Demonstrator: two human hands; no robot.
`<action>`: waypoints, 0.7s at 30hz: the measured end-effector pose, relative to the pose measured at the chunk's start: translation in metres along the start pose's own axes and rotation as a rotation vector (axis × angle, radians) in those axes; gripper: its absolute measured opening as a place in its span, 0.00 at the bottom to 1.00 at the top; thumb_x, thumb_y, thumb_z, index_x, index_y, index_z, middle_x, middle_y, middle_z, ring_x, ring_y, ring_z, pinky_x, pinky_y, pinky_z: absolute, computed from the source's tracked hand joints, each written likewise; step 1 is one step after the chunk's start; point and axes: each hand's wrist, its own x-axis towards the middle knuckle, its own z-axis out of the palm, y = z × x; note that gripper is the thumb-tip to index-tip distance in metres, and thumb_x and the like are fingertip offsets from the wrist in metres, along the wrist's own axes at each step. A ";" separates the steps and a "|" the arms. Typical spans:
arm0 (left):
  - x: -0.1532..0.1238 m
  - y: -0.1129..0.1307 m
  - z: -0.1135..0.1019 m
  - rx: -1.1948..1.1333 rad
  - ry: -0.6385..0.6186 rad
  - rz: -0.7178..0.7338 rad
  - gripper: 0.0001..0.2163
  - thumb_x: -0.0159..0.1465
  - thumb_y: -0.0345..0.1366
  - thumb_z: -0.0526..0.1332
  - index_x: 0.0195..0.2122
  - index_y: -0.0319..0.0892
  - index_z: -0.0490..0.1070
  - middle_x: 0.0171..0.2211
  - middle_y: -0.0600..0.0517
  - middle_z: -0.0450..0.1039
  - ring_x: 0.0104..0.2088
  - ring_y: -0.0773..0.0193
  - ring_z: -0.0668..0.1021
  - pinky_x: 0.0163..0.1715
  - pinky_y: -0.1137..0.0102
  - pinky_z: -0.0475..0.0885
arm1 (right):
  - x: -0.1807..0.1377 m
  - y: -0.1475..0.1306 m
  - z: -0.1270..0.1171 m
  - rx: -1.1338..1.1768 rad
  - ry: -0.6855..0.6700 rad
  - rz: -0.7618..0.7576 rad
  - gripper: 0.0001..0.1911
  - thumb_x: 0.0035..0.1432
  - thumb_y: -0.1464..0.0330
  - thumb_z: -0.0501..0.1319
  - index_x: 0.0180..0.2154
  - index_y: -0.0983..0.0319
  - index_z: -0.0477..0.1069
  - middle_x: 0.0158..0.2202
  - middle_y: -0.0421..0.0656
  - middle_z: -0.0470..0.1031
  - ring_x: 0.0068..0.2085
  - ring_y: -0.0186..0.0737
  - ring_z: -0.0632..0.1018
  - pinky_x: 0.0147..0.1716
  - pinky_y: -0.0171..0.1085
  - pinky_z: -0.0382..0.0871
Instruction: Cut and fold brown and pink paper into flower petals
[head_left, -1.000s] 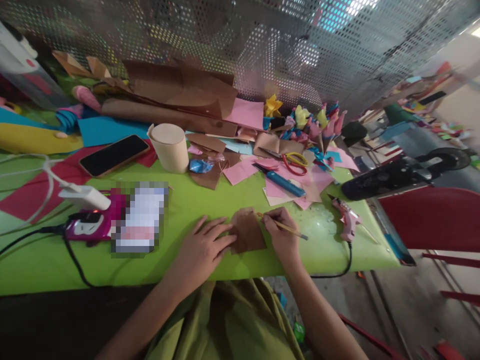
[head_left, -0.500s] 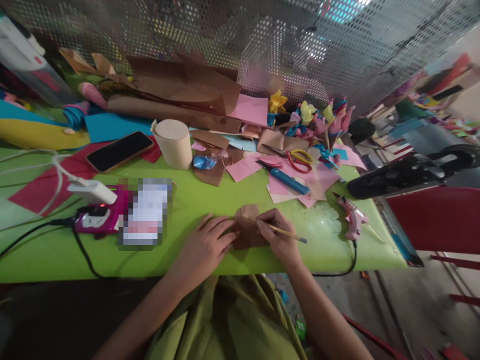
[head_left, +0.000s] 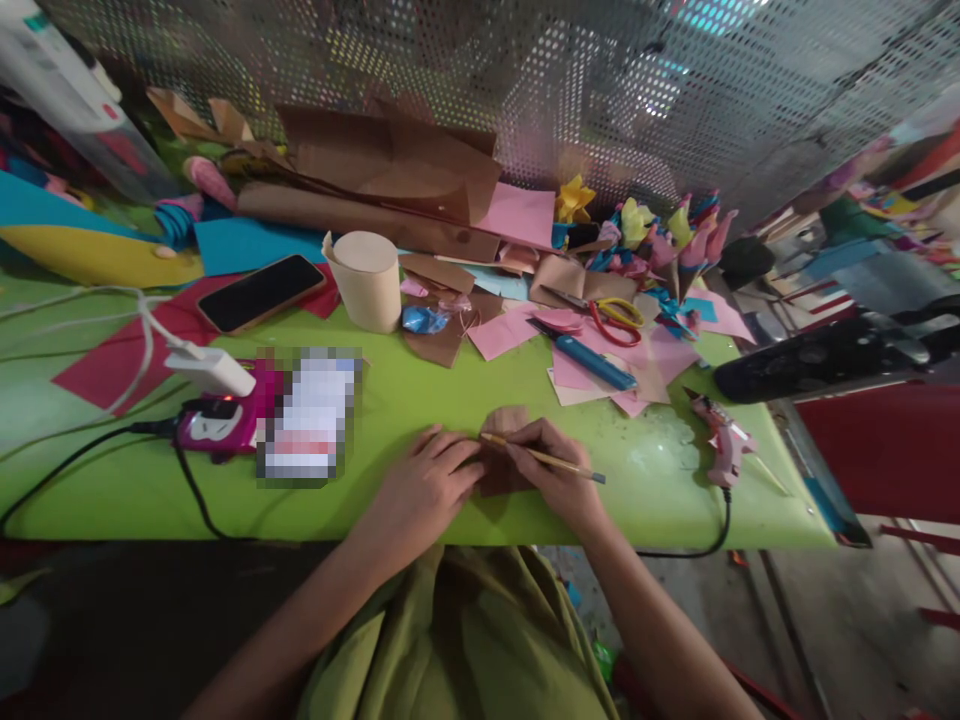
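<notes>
A small piece of brown paper (head_left: 502, 476) lies near the front edge of the green table, between my two hands. My left hand (head_left: 430, 480) rests flat with its fingers stretched over the paper's left edge. Pinched in my right hand (head_left: 556, 470) is a pencil (head_left: 562, 463), slanting across the paper. Its sharpened tip is at the paper's upper left part, close to my left fingertips; whether it touches the paper I cannot tell. The lower right of the paper is partly hidden by my right hand.
To the right lies a pink glue gun (head_left: 722, 440) beside a dark bottle (head_left: 810, 355). Behind are a blue cutter (head_left: 595, 362), scissors (head_left: 616, 318), pink paper and a beige paper roll (head_left: 367, 285). A power strip (head_left: 225, 425) and a blurred phone (head_left: 311, 415) stand left.
The pencil tip has moved left across the paper toward my left fingers, and the pencil lies flatter. My left hand stays on the paper. The whole view has shifted slightly.
</notes>
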 end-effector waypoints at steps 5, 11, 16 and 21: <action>0.000 0.000 0.000 0.002 -0.001 -0.007 0.13 0.66 0.27 0.60 0.51 0.44 0.74 0.53 0.49 0.75 0.55 0.57 0.73 0.60 0.54 0.66 | -0.002 0.000 -0.001 -0.030 0.122 0.060 0.06 0.55 0.64 0.62 0.28 0.58 0.71 0.24 0.38 0.77 0.24 0.37 0.75 0.24 0.34 0.66; 0.000 -0.002 0.000 0.014 0.003 -0.001 0.15 0.64 0.26 0.62 0.52 0.44 0.73 0.53 0.49 0.75 0.54 0.56 0.73 0.58 0.55 0.67 | -0.006 0.007 -0.005 -0.070 0.333 0.146 0.06 0.54 0.65 0.62 0.27 0.58 0.68 0.21 0.36 0.73 0.22 0.36 0.72 0.24 0.34 0.63; 0.001 -0.002 0.000 0.022 0.023 0.012 0.15 0.65 0.26 0.61 0.52 0.45 0.74 0.52 0.49 0.76 0.53 0.56 0.74 0.56 0.56 0.69 | -0.005 0.011 -0.007 -0.124 0.433 0.161 0.07 0.54 0.65 0.61 0.26 0.58 0.67 0.21 0.37 0.73 0.24 0.37 0.72 0.25 0.35 0.63; 0.000 -0.002 0.000 0.022 0.033 0.016 0.12 0.69 0.32 0.58 0.51 0.45 0.74 0.51 0.49 0.76 0.53 0.57 0.74 0.56 0.55 0.68 | -0.008 0.014 -0.008 -0.081 0.453 0.143 0.05 0.54 0.66 0.62 0.27 0.58 0.68 0.23 0.38 0.74 0.26 0.38 0.74 0.26 0.36 0.65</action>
